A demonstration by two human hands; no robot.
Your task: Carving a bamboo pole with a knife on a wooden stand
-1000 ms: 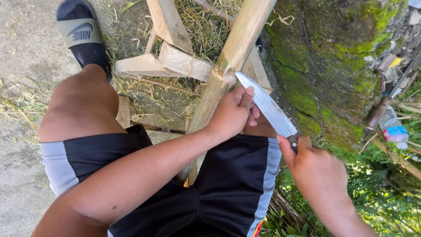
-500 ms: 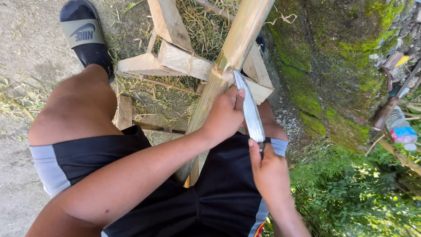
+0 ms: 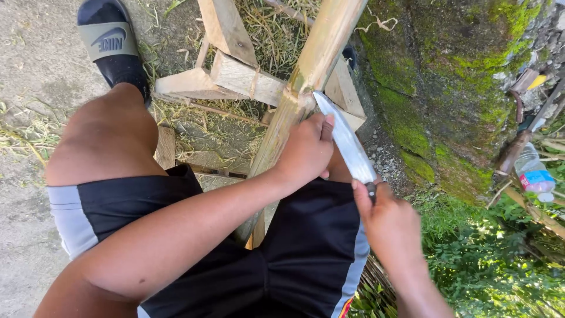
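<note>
A long bamboo pole [image 3: 321, 53] runs from between my knees up and away over a wooden frame. My left hand [image 3: 306, 152] grips the pole just below a node. My right hand [image 3: 391, 227] holds the handle of a large knife [image 3: 347, 144]. Its steel blade slants up and left, with the tip resting against the pole's right side at the node. The blade passes close by my left thumb. I sit in black shorts with grey side stripes.
A rough wooden frame [image 3: 235, 76] lies on dry grass under the pole. My foot in a black slide sandal [image 3: 112, 41] is at upper left. A mossy concrete wall [image 3: 447, 88] stands to the right, with greenery, sticks and a plastic bottle [image 3: 532, 174] beyond it.
My right hand swung the knife inward and then slightly back out; the blade tip stays against the pole at the node. My left hand keeps its grip on the pole.
</note>
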